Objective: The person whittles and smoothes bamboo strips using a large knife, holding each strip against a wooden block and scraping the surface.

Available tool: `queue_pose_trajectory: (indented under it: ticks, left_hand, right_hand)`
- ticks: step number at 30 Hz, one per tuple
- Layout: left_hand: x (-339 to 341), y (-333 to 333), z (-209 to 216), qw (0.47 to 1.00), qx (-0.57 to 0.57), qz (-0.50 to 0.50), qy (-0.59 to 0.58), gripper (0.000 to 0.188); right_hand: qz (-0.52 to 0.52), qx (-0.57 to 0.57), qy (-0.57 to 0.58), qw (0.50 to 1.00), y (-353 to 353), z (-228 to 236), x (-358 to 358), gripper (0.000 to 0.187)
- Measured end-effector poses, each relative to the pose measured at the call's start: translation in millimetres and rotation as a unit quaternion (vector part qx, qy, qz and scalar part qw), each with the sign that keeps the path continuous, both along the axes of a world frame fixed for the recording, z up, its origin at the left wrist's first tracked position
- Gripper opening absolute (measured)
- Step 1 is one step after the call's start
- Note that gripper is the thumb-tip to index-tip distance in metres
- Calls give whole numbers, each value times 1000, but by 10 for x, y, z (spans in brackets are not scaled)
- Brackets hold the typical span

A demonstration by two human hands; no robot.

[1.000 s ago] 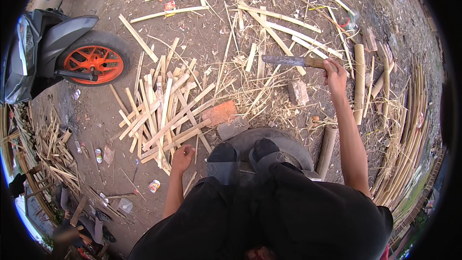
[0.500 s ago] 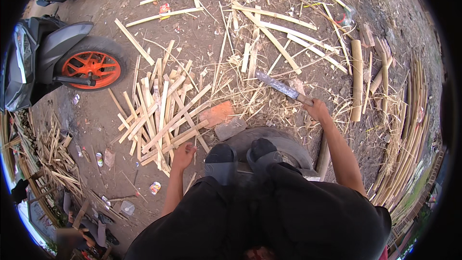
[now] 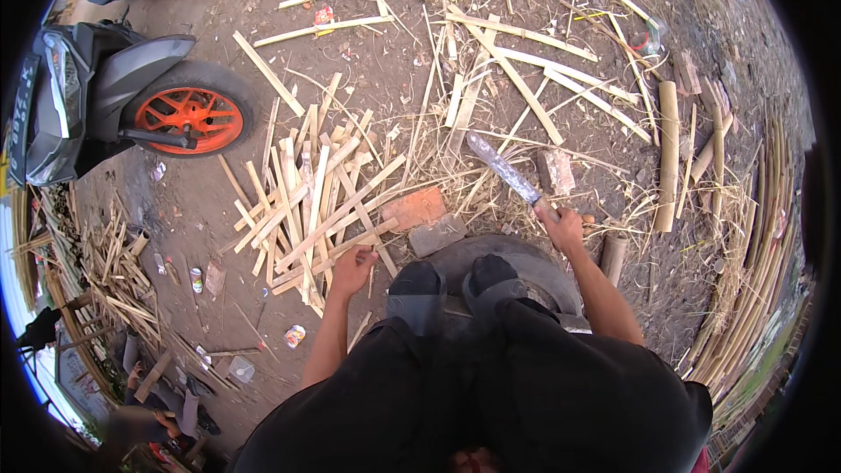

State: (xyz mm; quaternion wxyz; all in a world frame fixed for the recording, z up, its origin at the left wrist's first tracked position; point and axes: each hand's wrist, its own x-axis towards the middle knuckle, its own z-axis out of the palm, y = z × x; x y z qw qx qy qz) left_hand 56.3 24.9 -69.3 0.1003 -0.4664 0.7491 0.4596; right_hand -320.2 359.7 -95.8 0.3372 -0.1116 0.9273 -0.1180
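Right hand (image 3: 562, 229) has fingers wrapped closed around the handle of a long knife (image 3: 506, 169); grip looks firm. Blade points away from the person and to the left, over pale shavings (image 3: 477, 182) on the ground (image 3: 263, 0); can't tell how high above. A rough brick (image 3: 555, 172) sits just right of the blade. Left hand (image 3: 353, 270) is part curled at the near edge of a heap of split bamboo strips (image 3: 293, 201); a thin sliver (image 3: 371, 282) shows just by the fingertips, can't tell if it's pinched or only lying there. Strips in the heap lie crisscrossed, most running toward the person. Off the heap's right side: an orange brick (image 3: 413, 209), with a grey brick (image 3: 438, 235) against its near right corner. Tyre (image 3: 550, 267) lies in front of the person, sandals (image 3: 419, 311) overlapping it in view. Short bamboo length (image 3: 613, 260) shows right of the right hand; longer one (image 3: 668, 158) farther out. More long strips (image 3: 526, 32) are scattered toward the far side of the ground. Poles (image 3: 762, 245) run along the right side. Motorbike (image 3: 105, 101) with orange wheel stands far left. Another person (image 3: 180, 412) is at lower left, near a second wood pile (image 3: 123, 271).
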Motion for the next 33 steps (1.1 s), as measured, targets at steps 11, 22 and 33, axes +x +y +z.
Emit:
queue_pose_trajectory:
  ticks: [11, 22, 33]
  left_hand:
    - [-365, -96, 144, 999, 13, 29, 15, 35]
    - [-914, -1165, 1696, 788, 444, 243, 350, 99]
    - [-1353, -730, 1013, 751, 412, 402, 324, 91]
  right_hand:
    - [-59, -19, 37, 997, -32, 110, 250, 67]
    - [-65, -64, -11, 996, -199, -315, 338, 71]
    - [-42, -63, -25, 997, -369, -168, 171, 75]
